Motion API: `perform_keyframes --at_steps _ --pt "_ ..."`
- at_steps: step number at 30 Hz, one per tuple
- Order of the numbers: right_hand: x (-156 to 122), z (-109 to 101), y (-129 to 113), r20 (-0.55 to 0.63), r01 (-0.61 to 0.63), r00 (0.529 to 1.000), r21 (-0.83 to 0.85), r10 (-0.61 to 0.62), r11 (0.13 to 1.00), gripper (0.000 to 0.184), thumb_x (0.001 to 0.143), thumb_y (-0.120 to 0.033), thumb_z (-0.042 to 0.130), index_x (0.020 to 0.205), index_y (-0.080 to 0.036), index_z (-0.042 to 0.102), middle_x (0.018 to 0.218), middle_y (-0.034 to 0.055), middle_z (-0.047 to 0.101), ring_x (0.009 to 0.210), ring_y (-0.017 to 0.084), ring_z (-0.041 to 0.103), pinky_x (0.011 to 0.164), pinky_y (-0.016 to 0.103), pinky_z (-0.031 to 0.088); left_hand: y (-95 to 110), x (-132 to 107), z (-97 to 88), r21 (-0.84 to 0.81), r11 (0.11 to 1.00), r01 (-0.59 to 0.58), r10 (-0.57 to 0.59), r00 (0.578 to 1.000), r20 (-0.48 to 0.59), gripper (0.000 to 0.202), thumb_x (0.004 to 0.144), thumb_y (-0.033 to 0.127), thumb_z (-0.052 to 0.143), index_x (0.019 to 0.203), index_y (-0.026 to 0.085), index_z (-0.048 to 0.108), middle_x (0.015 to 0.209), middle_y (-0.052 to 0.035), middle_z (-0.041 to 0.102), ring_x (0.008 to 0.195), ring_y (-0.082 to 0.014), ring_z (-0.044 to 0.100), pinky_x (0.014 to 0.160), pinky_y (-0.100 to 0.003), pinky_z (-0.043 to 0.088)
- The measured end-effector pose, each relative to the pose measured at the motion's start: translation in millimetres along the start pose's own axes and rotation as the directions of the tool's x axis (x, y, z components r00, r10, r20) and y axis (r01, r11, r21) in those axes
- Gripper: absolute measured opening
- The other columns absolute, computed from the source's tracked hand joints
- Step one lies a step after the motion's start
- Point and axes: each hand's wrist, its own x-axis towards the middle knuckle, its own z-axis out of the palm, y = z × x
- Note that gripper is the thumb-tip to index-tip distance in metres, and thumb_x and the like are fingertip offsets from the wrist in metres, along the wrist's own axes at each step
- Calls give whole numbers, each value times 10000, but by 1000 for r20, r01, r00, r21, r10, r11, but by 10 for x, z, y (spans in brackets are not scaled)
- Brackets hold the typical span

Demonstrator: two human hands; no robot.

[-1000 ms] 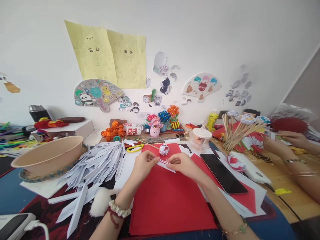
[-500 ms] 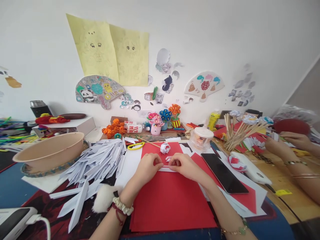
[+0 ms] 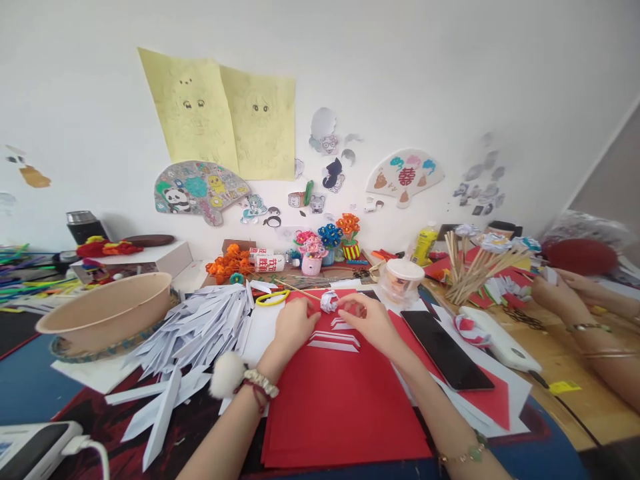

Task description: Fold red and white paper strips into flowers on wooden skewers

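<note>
Folded strip (image 3: 334,346), pinched earlier, now free on red paper (image 3: 345,407); left hand (image 3: 296,325), right hand (image 3: 369,323) flank paper flower (image 3: 329,301), contact obscured, grips indeterminable

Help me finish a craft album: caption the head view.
Left hand and right hand flank a paper flower over red paper, beside a heap of white paper strips.

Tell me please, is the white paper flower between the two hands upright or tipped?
Tipped: the paper flower has its stick pointing sideways to the left, not straight down.
</note>
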Motion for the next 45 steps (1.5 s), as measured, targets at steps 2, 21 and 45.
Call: perform_keyframes --at_steps 2,21,45 --pt "43 33 5 -52 13 999 0 -13 1000 214 770 -273 611 936 -190 718 833 45 713 654 173 579 608 286 447 77 66 61 44 999 10 -10 1000 2 177 819 279 631 940 158 679 976 -109 722 901 -229 659 712 -279 435" --pt "195 418 -580 278 286 924 -46 -263 957 257 786 -205 687 1042 -216 701 1024 93 728 1013 291 633 894 408 439 90 -248 -937 404 869 -287 292 955 52 154 843 96 518 830 168 654 968 -104 699 998 -269 621 851 -365 405" --pt "410 269 -353 160 -163 985 716 69 679 504 718 -491 757 1099 -180 646 894 85 754 785 204 673 658 292 492 -290 158 -768 -36 986 -161 140 933 -331 162 895 238 482 881 184 634 969 -113 685 1013 -272 561 914 -427 400"
